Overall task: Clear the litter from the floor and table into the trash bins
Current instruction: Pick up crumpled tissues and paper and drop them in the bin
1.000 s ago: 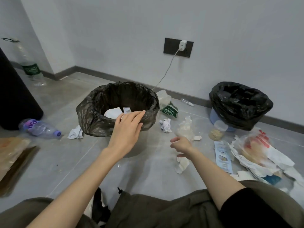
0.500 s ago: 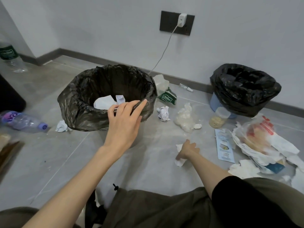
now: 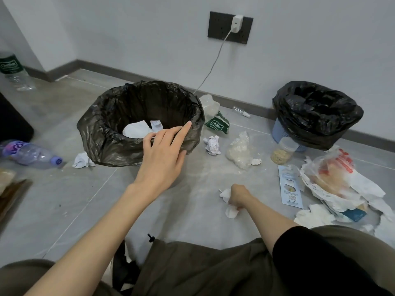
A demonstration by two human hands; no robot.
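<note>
Floor [image 3: 192,223]: grey tile (litter-strewn); left hand [image 3: 162,154] spread at bin [image 3: 102,133] rim, right hand [image 3: 238,194] clutches tissue [image 3: 232,211].

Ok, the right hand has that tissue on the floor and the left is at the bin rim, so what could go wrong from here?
1. The tissue sticks out on both sides of the right hand; a loose end might tear off or drop short of the near bin.
2. The left hand is at that bin's rim, where the liner is loosely draped; pressing there could push the liner in or tip the bin.
</note>
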